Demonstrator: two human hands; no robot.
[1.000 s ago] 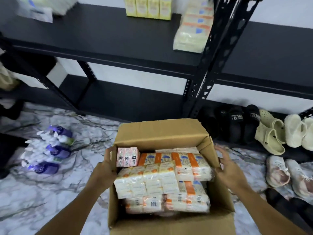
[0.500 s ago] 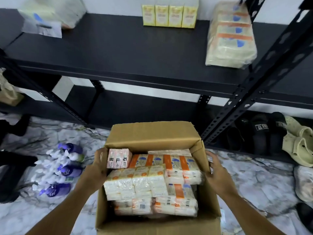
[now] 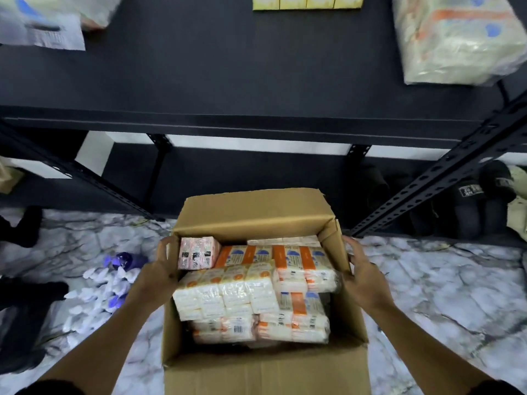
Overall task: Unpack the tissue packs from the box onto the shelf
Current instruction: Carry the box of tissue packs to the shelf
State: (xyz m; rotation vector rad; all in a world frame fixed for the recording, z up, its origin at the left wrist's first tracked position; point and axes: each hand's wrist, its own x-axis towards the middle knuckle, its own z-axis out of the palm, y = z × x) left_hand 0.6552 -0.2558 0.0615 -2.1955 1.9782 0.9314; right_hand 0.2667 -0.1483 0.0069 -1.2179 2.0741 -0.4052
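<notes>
1. Beyond the left hand [image 3: 159, 273], out on the marbled floor [image 3: 445, 283], lies a blurred cluster of purple-and-white bottles [image 3: 114, 280]; they are well apart from the work.
2. That left hand grips the left wall of an open cardboard box [image 3: 265, 372], thumb hooked over the rim and touching a small pink pack [image 3: 198, 253] in the box's far left corner.
3. Between the two hands, the box is nearly full of tissue packs [image 3: 251, 292], film-wrapped bundles in white and orange, stacked in layers to just below the rim.
4. These bundles look light and soft. They would likely squash under a hard squeeze, and the glossy film looks slippery, so a grip across a bundle's short sides, or under its base, seems safer than a pinch on the wrap.
5. On the other side of the packs, the right hand [image 3: 363, 280] holds the box's right wall, fingers curled around its outside.
6. Above and beyond both hands runs a dark shelf [image 3: 242, 81], already carrying a row of yellow cartons [image 3: 306, 2] and, beyond the right hand, a large wrapped tissue bundle [image 3: 459, 38].
7. Loaded like this, the box probably sags if lifted by the flaps alone.
</notes>
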